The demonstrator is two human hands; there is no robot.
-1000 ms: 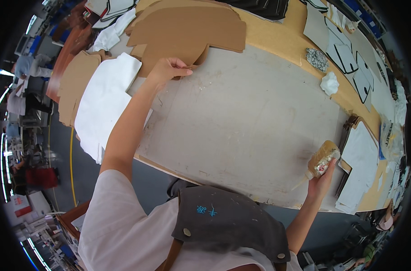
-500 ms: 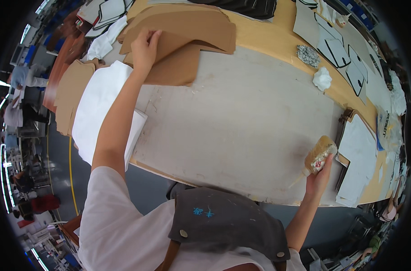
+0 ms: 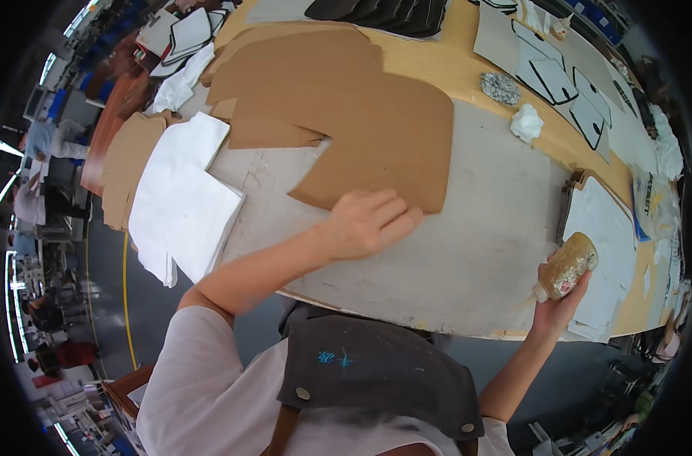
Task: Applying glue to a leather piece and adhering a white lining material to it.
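Observation:
My left hand (image 3: pixel 370 222) is closed on the near edge of a brown paperboard piece (image 3: pixel 403 129), which reaches from the brown stack (image 3: pixel 266 125) onto the grey work board (image 3: pixel 300 262). Its fingertips are partly hidden by the hand. At the right, my right hand (image 3: pixel 560 310) is wrapped round an amber squeeze bottle (image 3: pixel 572 262) with a thin nozzle pointing down and left. The bottle is tilted, held near a stack of white cut sheets (image 3: pixel 601 247).
White cut pieces (image 3: pixel 182 201) and brown pieces (image 3: pixel 129 163) lie at the left edge. A grey speckled lump (image 3: pixel 500 88) and a white wad (image 3: pixel 526 123) sit at the far right. Black pieces (image 3: pixel 392 15) and black-outlined shapes (image 3: pixel 555 80) lie along the back.
My left hand has come from the stack toward me and right, pulling a brown piece over the grey board. My right hand with the bottle has shifted slightly right, and the bottle has turned.

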